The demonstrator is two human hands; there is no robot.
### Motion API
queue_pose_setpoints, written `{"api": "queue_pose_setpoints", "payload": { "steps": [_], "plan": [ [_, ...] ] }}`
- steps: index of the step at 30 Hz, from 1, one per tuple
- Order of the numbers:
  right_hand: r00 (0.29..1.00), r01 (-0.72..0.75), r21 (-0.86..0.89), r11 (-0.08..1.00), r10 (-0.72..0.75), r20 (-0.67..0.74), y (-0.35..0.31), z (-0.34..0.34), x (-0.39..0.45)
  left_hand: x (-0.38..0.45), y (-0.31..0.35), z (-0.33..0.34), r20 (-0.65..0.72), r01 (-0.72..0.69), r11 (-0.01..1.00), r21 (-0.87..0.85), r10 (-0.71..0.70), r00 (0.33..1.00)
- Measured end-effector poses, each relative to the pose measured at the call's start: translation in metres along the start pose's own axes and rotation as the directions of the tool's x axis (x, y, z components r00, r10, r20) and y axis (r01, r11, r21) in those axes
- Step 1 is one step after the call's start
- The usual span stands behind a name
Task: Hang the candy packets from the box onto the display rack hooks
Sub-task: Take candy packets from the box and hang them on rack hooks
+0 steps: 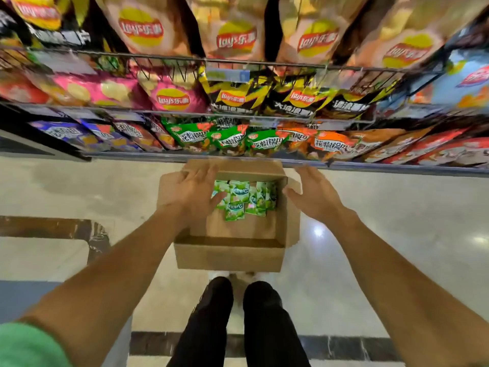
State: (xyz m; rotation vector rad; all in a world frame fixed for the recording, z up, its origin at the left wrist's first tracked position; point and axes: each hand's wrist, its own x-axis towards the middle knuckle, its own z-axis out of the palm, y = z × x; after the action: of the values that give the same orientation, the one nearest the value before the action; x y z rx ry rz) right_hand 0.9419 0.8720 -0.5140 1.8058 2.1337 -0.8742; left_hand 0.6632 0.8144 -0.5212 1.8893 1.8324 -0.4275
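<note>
Both hands [197,190] [315,198] spread-fingered over cardboard box [229,254] — green candy packets [242,198] inside

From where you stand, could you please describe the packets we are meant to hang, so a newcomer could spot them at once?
Look down at the pale floor in front of the snack rack, where an open cardboard box sits. The candy packets lie piled at its far end, between the left hand and the right hand. They are small and light green, far smaller than the chip bags shelved above.
</note>
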Motion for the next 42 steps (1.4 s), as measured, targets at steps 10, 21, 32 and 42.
{"api": "queue_pose_setpoints", "payload": {
  "steps": [10,21,32,42],
  "plan": [
    [0.999,-0.03,0.057,0.998,0.031,-0.017,0.081,0.267,0.172,0.182,-0.039,0.263,-0.025,-0.021,0.999,-0.026,0.021,0.999],
    [0.993,-0.055,-0.103,0.993,0.043,-0.11,0.137,0.399,0.289,0.293,-0.091,0.412,-0.07,-0.074,0.967,0.244,0.094,0.993],
    [0.971,-0.231,0.051,0.972,0.234,-0.054,0.132,0.406,0.278,0.255,-0.116,0.411,-0.099,0.032,0.972,0.233,-0.009,0.995],
    [0.986,-0.152,0.218,0.964,0.164,-0.038,0.126,0.425,0.285,0.252,-0.135,0.422,-0.084,0.08,0.977,0.198,-0.064,0.994]
  ]
}}
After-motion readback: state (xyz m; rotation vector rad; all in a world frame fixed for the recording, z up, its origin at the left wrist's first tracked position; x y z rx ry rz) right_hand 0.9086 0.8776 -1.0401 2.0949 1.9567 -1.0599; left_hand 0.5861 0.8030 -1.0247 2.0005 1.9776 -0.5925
